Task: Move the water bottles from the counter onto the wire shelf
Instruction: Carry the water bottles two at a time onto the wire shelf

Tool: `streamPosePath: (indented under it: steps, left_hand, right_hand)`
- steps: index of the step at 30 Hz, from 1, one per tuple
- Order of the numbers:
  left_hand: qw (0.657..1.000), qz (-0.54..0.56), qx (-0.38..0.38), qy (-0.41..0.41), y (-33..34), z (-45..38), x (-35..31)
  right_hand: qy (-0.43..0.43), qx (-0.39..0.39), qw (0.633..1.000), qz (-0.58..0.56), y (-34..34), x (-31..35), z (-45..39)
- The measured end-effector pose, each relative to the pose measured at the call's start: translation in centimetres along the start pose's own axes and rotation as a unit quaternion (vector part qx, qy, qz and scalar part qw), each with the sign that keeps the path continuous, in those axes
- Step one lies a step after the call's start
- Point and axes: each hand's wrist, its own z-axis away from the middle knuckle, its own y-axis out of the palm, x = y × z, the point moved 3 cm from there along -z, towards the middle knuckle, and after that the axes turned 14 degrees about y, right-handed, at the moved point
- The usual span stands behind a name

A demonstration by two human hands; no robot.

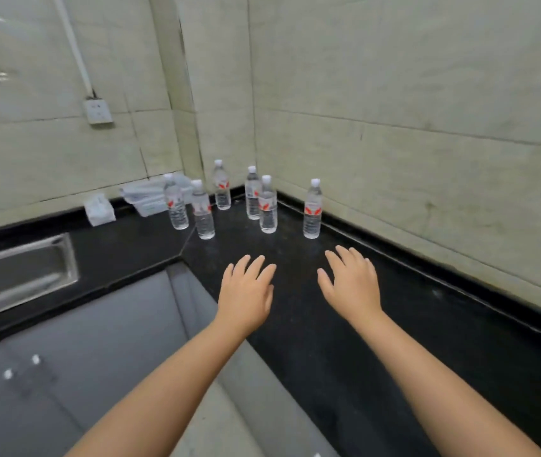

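Several clear water bottles with white caps and red labels stand upright in the corner of the black counter [345, 324]. The nearest ones are a bottle [312, 209] at the right, one [268, 206] in the middle and one [203, 211] at the left. My left hand [246, 293] and my right hand [351, 282] hover palm-down over the counter, a little short of the bottles, fingers spread, holding nothing. No wire shelf is in view.
Tiled walls close the corner behind the bottles. A metal sink [18, 275] is set in the counter at the left. A white packet [99, 209] and crumpled plastic wrap [150, 196] lie by the left wall, under a wall socket [97, 112]. Grey floor lies below.
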Motion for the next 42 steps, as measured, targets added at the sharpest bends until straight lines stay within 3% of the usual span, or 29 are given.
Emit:
streamPosePath:
  steps: [10, 15, 19, 22, 25, 31, 36, 42]
  left_hand:
    - [0.997, -0.027, 0.031, -0.063, 5.7, -9.0, 20.8]
    - [0.993, -0.053, 0.046, -0.098, 9.2, -10.1, 31.9]
    - [0.995, -0.067, 0.036, -0.061, 12.6, -11.9, 41.4]
    - [0.998, -0.032, 0.042, -0.033, 16.0, -14.6, 48.3]
    - [0.993, 0.075, 0.075, -0.048, 19.4, -18.0, 53.5]
    - [0.972, 0.207, 0.105, -0.036, 25.2, -23.4, 58.8]
    - [0.924, 0.33, 0.194, 0.021, 28.1, -26.3, 59.6]
    - [0.925, 0.226, 0.271, 0.138, 28.3, -27.5, 60.5]
  right_hand:
    - [-0.045, 0.014, 0.993, -0.112, 8.6, 13.9, -17.8]
    - [-0.068, 0.074, 0.986, -0.13, 14.1, 22.0, -22.1]
    - [-0.083, 0.107, 0.984, -0.115, 18.7, 27.8, -25.2]
    - [-0.053, 0.107, 0.987, -0.106, 22.0, 32.4, -28.4]
    - [0.004, 0.125, 0.988, -0.095, 25.1, 36.8, -32.1]
    - [0.091, 0.183, 0.979, 0.006, 29.7, 41.3, -36.2]
    - [0.149, 0.206, 0.967, 0.016, 31.4, 41.4, -37.0]
    - [0.108, 0.252, 0.962, 0.01, 31.1, 40.9, -38.3]
